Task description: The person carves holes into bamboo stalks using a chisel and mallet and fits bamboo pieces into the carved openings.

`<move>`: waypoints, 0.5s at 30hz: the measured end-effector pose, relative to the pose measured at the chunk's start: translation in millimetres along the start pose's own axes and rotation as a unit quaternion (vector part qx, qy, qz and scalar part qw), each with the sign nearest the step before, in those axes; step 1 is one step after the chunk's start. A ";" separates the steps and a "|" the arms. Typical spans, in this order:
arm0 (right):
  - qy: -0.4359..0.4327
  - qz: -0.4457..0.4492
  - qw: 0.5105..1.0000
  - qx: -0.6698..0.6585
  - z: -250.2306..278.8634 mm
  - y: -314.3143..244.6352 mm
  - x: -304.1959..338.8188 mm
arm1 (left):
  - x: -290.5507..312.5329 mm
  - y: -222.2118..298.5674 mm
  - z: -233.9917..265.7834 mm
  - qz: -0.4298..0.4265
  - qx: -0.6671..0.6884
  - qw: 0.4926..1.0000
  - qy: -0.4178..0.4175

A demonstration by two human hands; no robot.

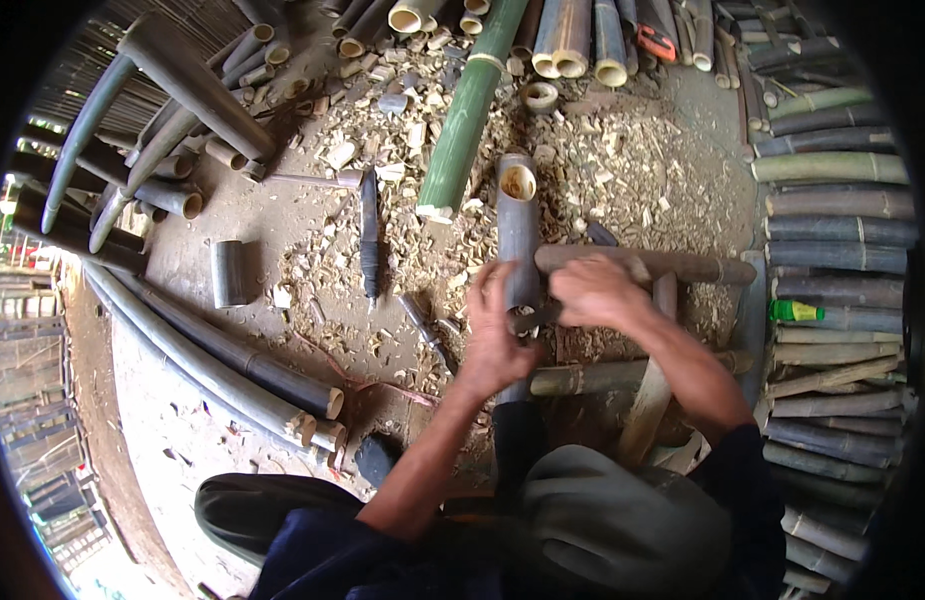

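Note:
A dark grey bamboo tube (pixel 519 230) stretches away in front of me, its far end cut open and pale inside. My left hand (pixel 494 335) is wrapped against its near part from the left, thumb toward me. On the right, my right hand (pixel 597 292) is closed in a fist above a wooden cross-bar (pixel 692 266). Between the two hands shows a short dark blade-like tool (pixel 534 319), lying across the tube and running into the right fist. Its handle is hidden by the fingers.
Pale wood chips (pixel 402 270) cover the ground. A green bamboo pole (pixel 467 140) slants in from the far side. Left lie a dark long-bladed tool (pixel 369 235), a short bamboo piece (pixel 228 273) and long poles (pixel 212 350). Bamboo lengths (pixel 832 230) are stacked along the right.

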State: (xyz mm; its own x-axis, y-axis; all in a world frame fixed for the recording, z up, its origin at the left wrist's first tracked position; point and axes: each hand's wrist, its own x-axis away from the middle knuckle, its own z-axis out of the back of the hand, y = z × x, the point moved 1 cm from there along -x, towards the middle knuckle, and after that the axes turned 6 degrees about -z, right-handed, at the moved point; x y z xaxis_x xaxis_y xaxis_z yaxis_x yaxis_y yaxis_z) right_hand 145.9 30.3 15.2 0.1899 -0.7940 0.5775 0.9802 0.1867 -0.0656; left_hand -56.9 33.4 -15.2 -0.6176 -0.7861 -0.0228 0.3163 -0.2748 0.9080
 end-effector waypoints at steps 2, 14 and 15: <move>-0.120 -0.095 0.977 -0.146 14.9 33.2 18.9 | 13.5 -50.9 34.7 0.064 -0.006 0.988 0.139; 0.227 -0.311 0.917 -0.103 -59.7 146.8 -44.3 | 38.4 -134.0 45.7 0.358 -0.235 0.898 0.101; 0.244 -0.317 0.909 -0.116 -56.0 133.9 -36.3 | 38.9 -135.4 45.6 0.360 -0.239 0.896 0.103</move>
State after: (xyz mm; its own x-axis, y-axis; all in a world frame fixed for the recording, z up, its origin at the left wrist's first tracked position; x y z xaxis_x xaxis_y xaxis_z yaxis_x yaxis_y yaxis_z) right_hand 273.4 51.7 -60.1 -0.4703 -0.8725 0.1327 0.8763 -0.4795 -0.0473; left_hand -156.6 65.3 -119.9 0.0017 -0.9268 0.3755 0.8818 0.1785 0.4365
